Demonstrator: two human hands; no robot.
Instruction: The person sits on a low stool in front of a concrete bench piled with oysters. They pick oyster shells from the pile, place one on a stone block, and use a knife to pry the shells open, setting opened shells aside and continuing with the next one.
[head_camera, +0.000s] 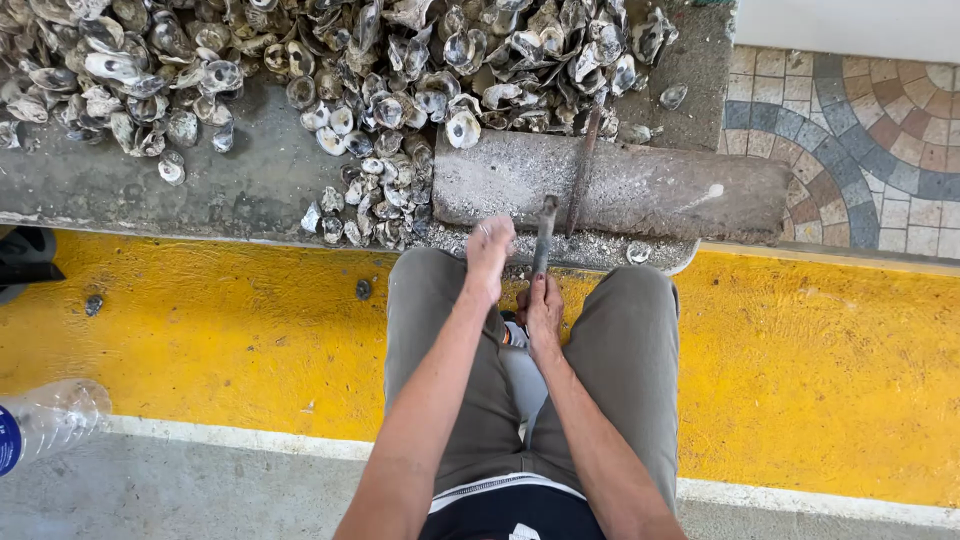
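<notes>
Right hand (543, 312) fisted around the lower end of a dark metal rod tool (545, 232), which points up and away to the long concrete block (640, 190) just beyond both hands. Left hand (490, 250) closed, just left of the rod by the block's near edge; cannot tell what it pinches. Oyster shell pile (380, 70) beyond the hands, plastic bottle (50, 420) far left.

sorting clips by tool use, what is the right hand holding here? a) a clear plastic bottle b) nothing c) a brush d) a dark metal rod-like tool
d: the right hand is closed around the lower end of a dark metal tool that points up toward the stone block, while the plastic bottle lies apart on the ground.
</notes>
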